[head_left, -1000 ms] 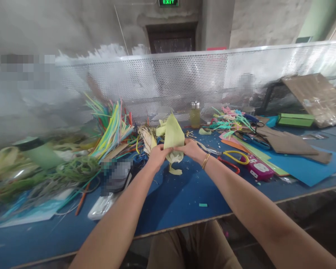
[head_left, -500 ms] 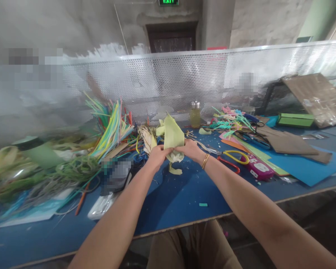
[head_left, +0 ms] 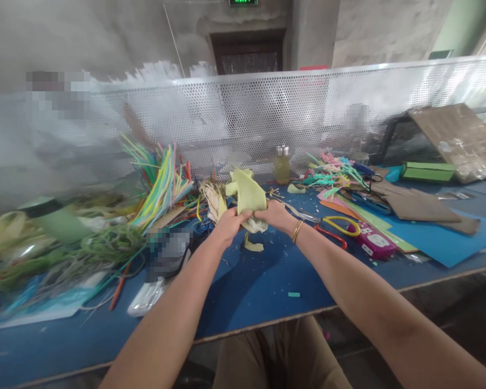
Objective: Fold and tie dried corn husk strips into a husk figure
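Observation:
Out over the middle of the blue table, a pale yellow-green, husk-like sheet (head_left: 249,189) stands up between my hands. From its left side, my left hand (head_left: 235,220) pinches the lower part between thumb and fingers. My right hand (head_left: 273,213), with a gold bracelet at the wrist, grips the same sheet from the right. The sheet's lower end looks whitish and crumpled, and its upper end is folded over. Below it on the table lies a small curled yellow-green scrap (head_left: 253,246). Dry beige husk-like pieces (head_left: 211,197) lie just left of the sheet.
Scissors (head_left: 340,224) with yellow and red handles lie right of my right hand, beside a magenta device (head_left: 371,242). Coloured strips (head_left: 162,186) and green cord (head_left: 113,243) are heaped at left. A bottle (head_left: 282,166) stands before the perforated screen (head_left: 259,119).
The top of the yellow-green sheet has dropped slightly and folded over to the left. Both hands stay in nearly the same place, still pinching it.

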The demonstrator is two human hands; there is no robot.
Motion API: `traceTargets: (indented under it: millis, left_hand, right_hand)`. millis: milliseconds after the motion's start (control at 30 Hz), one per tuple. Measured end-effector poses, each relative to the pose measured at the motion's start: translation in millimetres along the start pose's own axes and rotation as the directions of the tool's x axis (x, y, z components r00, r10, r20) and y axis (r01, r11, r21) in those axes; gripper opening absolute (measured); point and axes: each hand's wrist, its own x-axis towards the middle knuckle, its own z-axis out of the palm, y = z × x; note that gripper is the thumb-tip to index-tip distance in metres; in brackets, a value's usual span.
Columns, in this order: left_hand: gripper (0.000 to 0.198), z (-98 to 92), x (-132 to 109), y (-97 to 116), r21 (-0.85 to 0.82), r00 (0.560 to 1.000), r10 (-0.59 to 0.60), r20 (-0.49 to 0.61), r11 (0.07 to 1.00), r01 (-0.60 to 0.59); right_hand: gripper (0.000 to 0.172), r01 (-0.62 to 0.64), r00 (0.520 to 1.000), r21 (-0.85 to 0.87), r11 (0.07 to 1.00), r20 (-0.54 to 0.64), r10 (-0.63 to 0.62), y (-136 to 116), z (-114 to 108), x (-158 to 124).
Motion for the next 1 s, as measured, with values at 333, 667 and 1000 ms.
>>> traceTargets:
  millis: [333, 667, 1000]
  left_hand:
    - [0.016, -5.6, -2.2, 10.4, -0.325, 0.979, -0.093, 0.183, 0.934, 0.149]
    - [0.03, -1.2, 0.1, 2.0, -0.324, 0.986, 0.023, 0.164, 0.946, 0.032]
    - [0.029, -35.9, -11.5, 47.8, -0.808, 0.981, 0.135, 0.138, 0.588, 0.033]
  right_hand:
    - [0.017, -0.048, 0.998, 0.087, 0.995, -0.025, 0.051, 9.6, -8.4, 6.6]
    - [0.012, 0.048, 0.999, -0.02, 0.999, 0.027, -0.047, 1.3, 0.6, 2.5]
    - [0.016, -0.218, 0.925, -0.165, 0.962, -0.349, 0.15, 26.0, -63.3, 21.4]
